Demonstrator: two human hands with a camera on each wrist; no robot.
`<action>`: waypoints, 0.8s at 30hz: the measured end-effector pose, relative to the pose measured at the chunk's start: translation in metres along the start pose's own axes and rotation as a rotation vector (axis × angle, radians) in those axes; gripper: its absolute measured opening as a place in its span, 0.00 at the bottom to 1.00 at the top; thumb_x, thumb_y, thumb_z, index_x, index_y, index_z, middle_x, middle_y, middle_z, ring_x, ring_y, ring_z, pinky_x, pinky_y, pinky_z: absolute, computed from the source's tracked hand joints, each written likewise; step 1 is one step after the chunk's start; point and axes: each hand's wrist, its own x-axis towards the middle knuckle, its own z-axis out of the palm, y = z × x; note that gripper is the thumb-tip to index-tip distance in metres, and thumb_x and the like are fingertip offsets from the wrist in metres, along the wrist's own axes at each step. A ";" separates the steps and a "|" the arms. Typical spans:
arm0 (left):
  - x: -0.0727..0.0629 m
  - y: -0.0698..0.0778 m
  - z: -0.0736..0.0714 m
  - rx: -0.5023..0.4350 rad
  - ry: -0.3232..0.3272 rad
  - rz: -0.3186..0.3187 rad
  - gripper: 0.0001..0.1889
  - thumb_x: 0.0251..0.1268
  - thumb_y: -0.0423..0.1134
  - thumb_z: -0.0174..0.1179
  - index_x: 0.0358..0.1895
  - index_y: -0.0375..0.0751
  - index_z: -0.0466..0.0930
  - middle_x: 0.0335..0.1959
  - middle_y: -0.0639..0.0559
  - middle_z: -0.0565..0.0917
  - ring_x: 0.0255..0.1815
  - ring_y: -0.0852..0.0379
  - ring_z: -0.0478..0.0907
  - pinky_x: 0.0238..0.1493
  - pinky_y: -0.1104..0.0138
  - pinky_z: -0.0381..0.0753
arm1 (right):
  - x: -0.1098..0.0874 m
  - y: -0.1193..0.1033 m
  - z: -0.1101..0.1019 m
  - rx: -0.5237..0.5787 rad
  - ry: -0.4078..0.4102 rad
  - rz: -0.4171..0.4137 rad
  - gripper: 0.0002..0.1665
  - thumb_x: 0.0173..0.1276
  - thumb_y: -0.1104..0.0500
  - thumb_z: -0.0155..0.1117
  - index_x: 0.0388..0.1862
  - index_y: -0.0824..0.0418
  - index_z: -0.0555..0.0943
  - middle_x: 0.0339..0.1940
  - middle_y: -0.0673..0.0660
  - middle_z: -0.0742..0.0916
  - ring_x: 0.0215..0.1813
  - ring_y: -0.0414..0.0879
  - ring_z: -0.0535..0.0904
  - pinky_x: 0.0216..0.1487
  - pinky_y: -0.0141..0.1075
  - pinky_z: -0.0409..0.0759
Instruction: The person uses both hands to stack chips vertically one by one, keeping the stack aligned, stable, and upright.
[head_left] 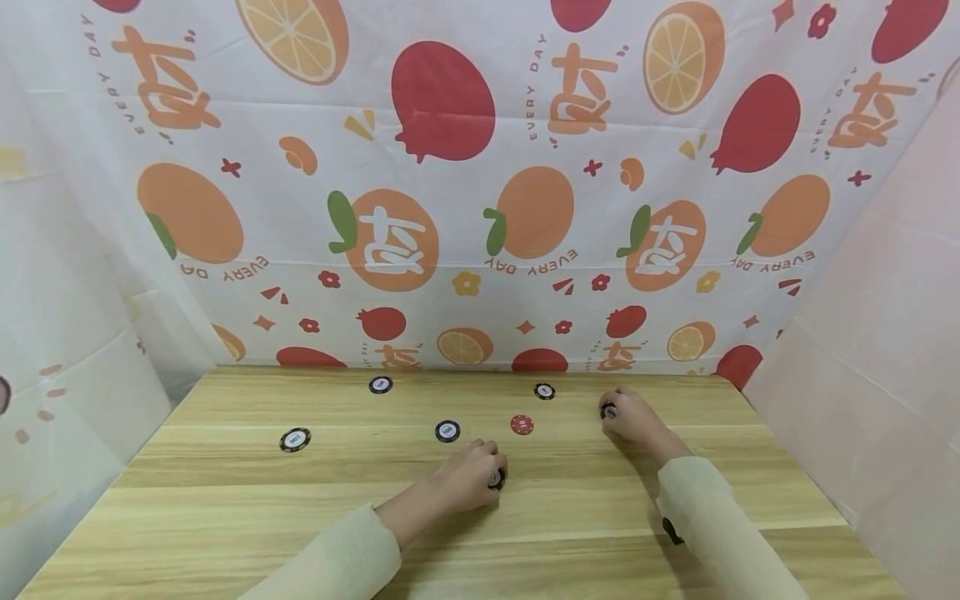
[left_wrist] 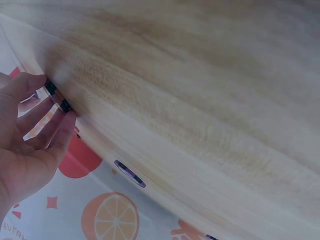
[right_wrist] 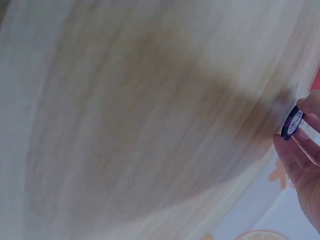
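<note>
My left hand (head_left: 468, 475) pinches a black poker chip (head_left: 496, 478) between thumb and fingertips at the middle of the table. In the left wrist view that chip (left_wrist: 59, 97) shows its striped edge; whether it is one chip or more, I cannot tell. Farther back on the right, my right hand (head_left: 632, 417) grips another black poker chip (head_left: 608, 410) by its rim. Its pale printed centre faces the camera in the right wrist view, where the chip (right_wrist: 292, 122) is tilted. Closest to the left hand lie a black chip (head_left: 447, 431) and a red chip (head_left: 522, 425), both flat.
More black chips lie flat: one at the far left (head_left: 296, 439), one near the back edge (head_left: 380, 384) and one right of centre (head_left: 544, 391). A fruit-print curtain (head_left: 465, 250) stands behind the wooden table (head_left: 225, 517). Something small and black (head_left: 672, 531) shows beside the right sleeve.
</note>
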 end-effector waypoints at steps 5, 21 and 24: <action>0.000 0.000 0.000 0.002 0.001 0.000 0.14 0.42 0.39 0.69 0.35 0.42 0.80 0.33 0.52 0.74 0.34 0.57 0.69 0.32 0.70 0.73 | -0.002 -0.005 0.002 -0.001 0.008 -0.042 0.14 0.50 0.67 0.62 0.39 0.64 0.80 0.38 0.59 0.77 0.38 0.52 0.74 0.41 0.46 0.74; -0.002 -0.001 0.001 -0.003 0.012 0.005 0.15 0.42 0.39 0.70 0.36 0.41 0.80 0.33 0.51 0.74 0.35 0.55 0.70 0.33 0.69 0.73 | -0.001 -0.054 0.008 0.020 0.029 -0.297 0.16 0.49 0.65 0.67 0.40 0.64 0.81 0.37 0.55 0.77 0.38 0.47 0.75 0.40 0.41 0.76; -0.003 -0.001 0.001 -0.001 0.008 0.003 0.15 0.42 0.39 0.70 0.36 0.42 0.80 0.33 0.51 0.74 0.35 0.55 0.70 0.33 0.69 0.74 | -0.002 -0.067 0.011 0.018 0.034 -0.361 0.16 0.50 0.65 0.67 0.40 0.64 0.81 0.37 0.55 0.78 0.39 0.47 0.75 0.41 0.40 0.76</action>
